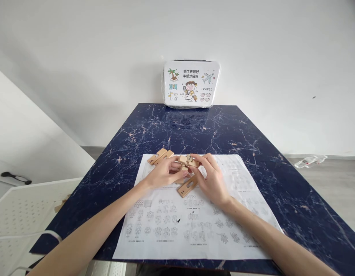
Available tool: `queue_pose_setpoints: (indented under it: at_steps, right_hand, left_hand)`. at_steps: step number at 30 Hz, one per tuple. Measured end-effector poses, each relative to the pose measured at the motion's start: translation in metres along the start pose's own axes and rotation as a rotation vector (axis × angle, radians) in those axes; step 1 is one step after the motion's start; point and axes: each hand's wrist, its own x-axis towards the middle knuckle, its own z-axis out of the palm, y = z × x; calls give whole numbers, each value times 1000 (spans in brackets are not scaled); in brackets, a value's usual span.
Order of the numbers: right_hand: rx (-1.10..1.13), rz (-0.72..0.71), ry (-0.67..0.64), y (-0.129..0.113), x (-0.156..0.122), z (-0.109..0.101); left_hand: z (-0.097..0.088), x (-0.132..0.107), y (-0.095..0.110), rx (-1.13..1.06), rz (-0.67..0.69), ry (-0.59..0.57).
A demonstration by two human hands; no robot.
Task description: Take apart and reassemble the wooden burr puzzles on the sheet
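Both hands meet over a printed sheet (171, 245) covered with small line diagrams. Between them is a cluster of interlocked wooden puzzle pieces (183, 159), one marked 3. My left hand (164, 172) grips the cluster from the left, fingers curled round it. My right hand (210, 178) pinches it from the right with thumb and forefinger. Below the hands, a notched wooden piece marked 2 (186, 186) lies slanted on the sheet. Beyond my left hand, more notched wooden pieces (159, 156) lie side by side. Fingers hide part of the cluster.
The sheet lies on a dark blue marble-patterned table (191, 132). A white case with cartoon prints (191, 84) stands at the back against the wall. On the left is a white perforated surface (22, 214). A clear plastic bottle (309, 161) lies on the floor at right.
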Motion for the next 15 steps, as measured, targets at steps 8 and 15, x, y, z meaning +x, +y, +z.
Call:
queue_pose_setpoints:
  at_steps: [8,15]
  right_hand:
    - [-59,-26,-21,0,-1,0]
    - [-85,-30,-23,-4,-2,1]
  left_hand:
    - [0,0,1,22,-13,-3]
    - [0,0,1,-4,4,-16]
